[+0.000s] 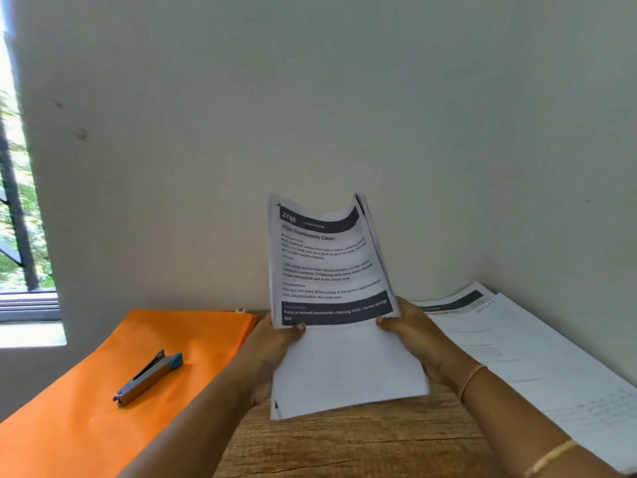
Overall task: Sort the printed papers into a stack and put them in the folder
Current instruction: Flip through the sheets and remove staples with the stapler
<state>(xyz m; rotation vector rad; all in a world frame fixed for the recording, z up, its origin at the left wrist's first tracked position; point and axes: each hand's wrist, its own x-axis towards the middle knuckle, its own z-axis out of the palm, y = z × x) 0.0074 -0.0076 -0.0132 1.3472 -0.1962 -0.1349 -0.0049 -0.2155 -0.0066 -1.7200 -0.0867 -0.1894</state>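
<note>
Hands, left and right, both clamped on printed papers, held upright above wooden surface; orange folder lying left, stapler atop; more sheets right.

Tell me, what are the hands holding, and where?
A stack of printed papers, upright: left hand on its left edge, right hand on its right edge.
</note>
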